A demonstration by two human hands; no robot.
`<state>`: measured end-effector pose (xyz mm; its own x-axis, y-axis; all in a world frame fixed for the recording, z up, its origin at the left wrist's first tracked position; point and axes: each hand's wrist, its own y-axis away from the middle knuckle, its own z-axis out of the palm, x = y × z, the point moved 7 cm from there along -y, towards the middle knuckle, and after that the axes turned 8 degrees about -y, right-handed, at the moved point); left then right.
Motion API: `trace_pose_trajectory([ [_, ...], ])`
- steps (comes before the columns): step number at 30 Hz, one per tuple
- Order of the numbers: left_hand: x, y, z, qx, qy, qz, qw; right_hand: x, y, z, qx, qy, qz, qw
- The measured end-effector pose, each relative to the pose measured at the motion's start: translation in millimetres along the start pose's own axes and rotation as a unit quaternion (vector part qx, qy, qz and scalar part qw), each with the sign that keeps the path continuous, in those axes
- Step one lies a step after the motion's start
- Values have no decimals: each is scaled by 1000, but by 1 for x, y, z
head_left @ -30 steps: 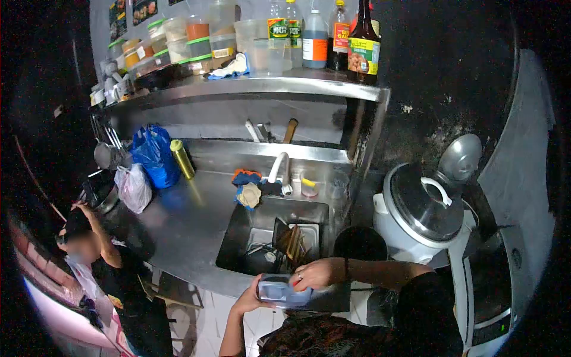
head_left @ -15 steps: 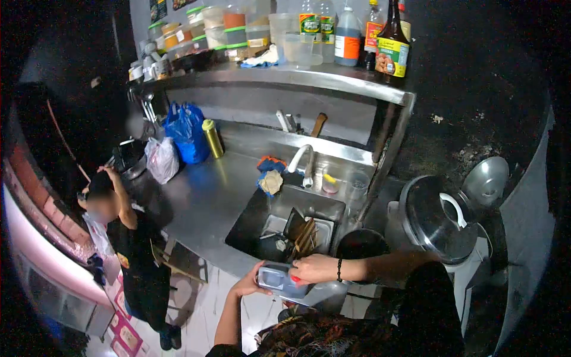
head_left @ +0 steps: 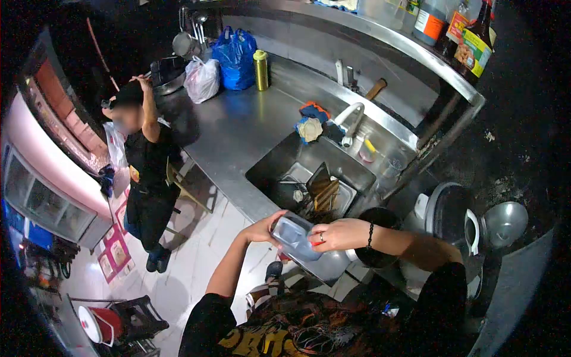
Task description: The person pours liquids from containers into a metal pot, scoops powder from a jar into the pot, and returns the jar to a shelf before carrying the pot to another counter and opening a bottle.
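Observation:
My left hand (head_left: 265, 229) is closed around the left end of a clear rectangular plastic container (head_left: 290, 233), its opening tilted up toward me. My right hand (head_left: 342, 234), with a ring and a dark beaded bracelet, grips the container's right side. Something small and red shows at the right fingertips; I cannot make out what it is. The container is held just in front of the counter's edge. Beyond it is the steel sink (head_left: 275, 159), holding a tray (head_left: 346, 199), a wooden-looking bundle (head_left: 326, 194) and other dishes.
A white faucet (head_left: 351, 116) stands behind the sink, near a cloth (head_left: 310, 129). Left along the counter are a gold bottle (head_left: 260, 71), a blue bag (head_left: 238, 62) and a white bag (head_left: 202, 80). A large lidded pot (head_left: 446, 208) stands right. Another person (head_left: 151, 172) stands left.
The view has swung down and to the left, showing more floor. Both hands still hold the container, now tipped more steeply. My right hand sits further along its right side.

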<state>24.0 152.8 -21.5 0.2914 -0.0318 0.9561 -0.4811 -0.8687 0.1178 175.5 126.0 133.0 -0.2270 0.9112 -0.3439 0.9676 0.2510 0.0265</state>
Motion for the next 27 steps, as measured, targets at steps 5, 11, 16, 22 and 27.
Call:
trace_pose_trajectory([
  [5, 10, 1, 3, -32, -14, 1, 999, -6, 4, 4, 15, 27, -79, 996],
  [11, 8, -6, 11, -58, 12, 17, 998, 11, 13, 8, 37, -18, 98, 994],
  [16, 26, 13, 22, 58, -76, -35, 995, 13, 25, 22, 188, 73, 244, 949],
  [22, 29, 27, 53, 153, -55, 10, 987, 18, 43, 9, 234, 94, 475, 843],
  [27, 27, 29, 53, 164, -62, 13, 984, 21, 54, -7, 167, 8, 457, 873],
])
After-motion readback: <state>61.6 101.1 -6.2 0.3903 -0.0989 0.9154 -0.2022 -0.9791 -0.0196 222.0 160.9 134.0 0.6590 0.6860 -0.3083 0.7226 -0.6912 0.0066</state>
